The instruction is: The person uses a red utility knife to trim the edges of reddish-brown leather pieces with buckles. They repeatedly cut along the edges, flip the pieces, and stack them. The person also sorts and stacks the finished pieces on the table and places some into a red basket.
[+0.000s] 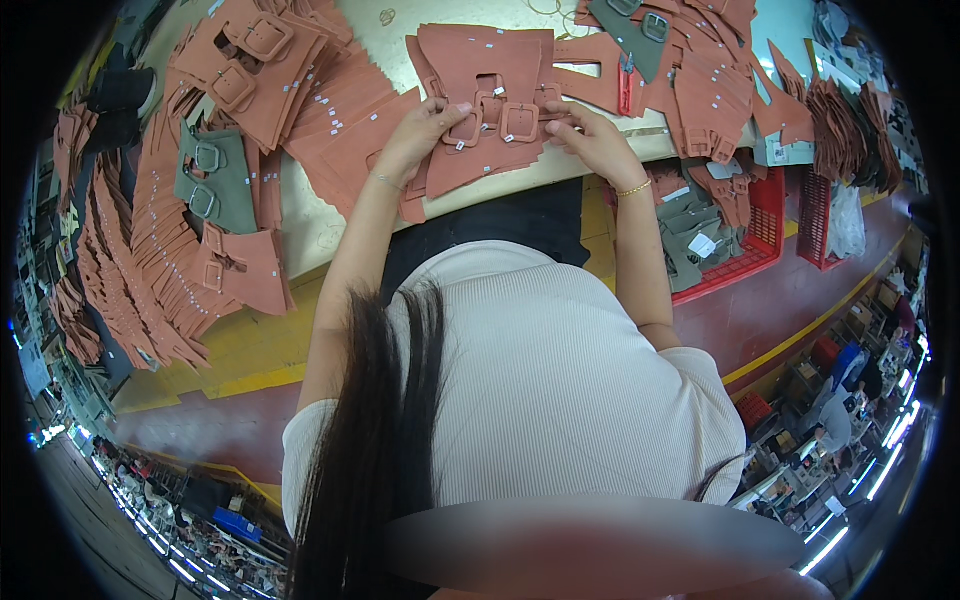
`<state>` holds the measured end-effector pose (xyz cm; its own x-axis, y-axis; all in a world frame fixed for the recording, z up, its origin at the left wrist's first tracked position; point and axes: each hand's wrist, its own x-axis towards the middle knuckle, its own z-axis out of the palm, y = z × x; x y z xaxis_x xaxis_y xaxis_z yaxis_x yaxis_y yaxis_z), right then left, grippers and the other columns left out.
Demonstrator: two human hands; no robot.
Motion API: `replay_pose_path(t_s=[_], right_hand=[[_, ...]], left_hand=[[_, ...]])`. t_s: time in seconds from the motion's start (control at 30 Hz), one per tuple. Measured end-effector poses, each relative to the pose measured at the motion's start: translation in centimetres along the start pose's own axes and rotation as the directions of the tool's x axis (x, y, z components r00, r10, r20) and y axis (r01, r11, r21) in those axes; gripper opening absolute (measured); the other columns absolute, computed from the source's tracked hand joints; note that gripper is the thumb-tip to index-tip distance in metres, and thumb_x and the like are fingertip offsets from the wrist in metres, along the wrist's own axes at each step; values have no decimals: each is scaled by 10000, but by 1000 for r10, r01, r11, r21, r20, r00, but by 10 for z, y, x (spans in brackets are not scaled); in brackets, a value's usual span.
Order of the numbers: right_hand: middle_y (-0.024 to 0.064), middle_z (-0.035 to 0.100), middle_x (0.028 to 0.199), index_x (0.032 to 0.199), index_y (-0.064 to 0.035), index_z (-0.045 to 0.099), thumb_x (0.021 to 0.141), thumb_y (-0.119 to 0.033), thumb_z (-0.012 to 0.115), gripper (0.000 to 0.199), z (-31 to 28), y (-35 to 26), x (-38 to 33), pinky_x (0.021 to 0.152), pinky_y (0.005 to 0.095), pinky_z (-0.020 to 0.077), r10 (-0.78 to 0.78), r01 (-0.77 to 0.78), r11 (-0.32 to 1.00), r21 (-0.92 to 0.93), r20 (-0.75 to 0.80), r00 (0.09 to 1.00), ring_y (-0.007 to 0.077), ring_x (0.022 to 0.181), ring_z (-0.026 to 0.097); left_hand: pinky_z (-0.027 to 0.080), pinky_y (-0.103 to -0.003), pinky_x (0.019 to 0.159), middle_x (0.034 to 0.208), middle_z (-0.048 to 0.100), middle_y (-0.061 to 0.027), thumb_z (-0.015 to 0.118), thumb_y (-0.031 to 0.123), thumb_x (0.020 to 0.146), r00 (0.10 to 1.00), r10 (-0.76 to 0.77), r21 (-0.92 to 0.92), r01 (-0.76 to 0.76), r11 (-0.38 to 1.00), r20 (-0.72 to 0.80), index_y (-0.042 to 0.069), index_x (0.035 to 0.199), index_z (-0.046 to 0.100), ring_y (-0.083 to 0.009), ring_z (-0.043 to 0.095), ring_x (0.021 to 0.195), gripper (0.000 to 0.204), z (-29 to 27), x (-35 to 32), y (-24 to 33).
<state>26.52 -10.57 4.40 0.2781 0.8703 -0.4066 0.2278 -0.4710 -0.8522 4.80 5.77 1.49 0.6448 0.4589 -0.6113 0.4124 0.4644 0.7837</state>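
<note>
Left hand [425, 132] is pinching a squarish buckle [477, 131] over flared, matte coral panels [480, 172]; right hand [598, 143] is reaching alongside, grip unclear.

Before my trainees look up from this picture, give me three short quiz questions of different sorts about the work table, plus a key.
1. True or false: the larger red crate is in the right half of the picture.
2. How many buckles show on the grey-green piece at the left?
3. What lies between the left hand and the right hand?

Key: 1 true; 2 two; 3 a buckled salmon piece.
</note>
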Motion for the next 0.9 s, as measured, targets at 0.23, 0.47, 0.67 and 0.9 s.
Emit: replay_pose_path(t_s=[0.23, 0.47, 0.67, 0.9], right_hand=[[67, 656, 1049, 1285, -43, 538, 928, -255, 602, 420, -10, 11, 3, 754, 255, 487, -64, 64, 998, -21, -8, 998, 117, 905, 602], [82, 632, 1142, 1364, -49, 467, 957, -209, 551, 445, -18, 5, 10, 831, 273, 464, 107, -110, 991, 76, 36, 994, 156, 1024, 600], [125, 603, 1166, 1355, -5, 448, 958, -197, 564, 455, -13, -7, 30, 849, 297, 486, -2, -11, 996, 86, 146, 989, 179, 998, 620], [140, 577, 1216, 1370, 10, 420, 969, -197, 547, 468, -11, -21, 37, 866, 303, 482, -32, 15, 994, 104, 163, 986, 186, 1023, 610]], left_hand=[[492, -241, 795, 1089, 600, -110, 694, 205, 839, 990, 135, -34, -137, 990, -35, -68, 1232, 484, -137, 567, 1003, 523, 8, -7, 22], [530, -263, 706, 1112, 617, -138, 681, 218, 864, 975, 215, -61, -219, 974, -57, -40, 1357, 385, -148, 611, 945, 631, -26, -137, 72], [539, -303, 835, 1222, 548, -137, 600, 148, 918, 696, 359, -129, -542, 830, -622, -10, 1385, 357, -175, 615, 997, 550, -108, -282, 27], [454, -288, 904, 1218, 562, -117, 552, 122, 947, 369, -72, -183, -278, 943, -927, -7, 1361, 402, -141, 550, 1092, 459, -198, -284, -80]])
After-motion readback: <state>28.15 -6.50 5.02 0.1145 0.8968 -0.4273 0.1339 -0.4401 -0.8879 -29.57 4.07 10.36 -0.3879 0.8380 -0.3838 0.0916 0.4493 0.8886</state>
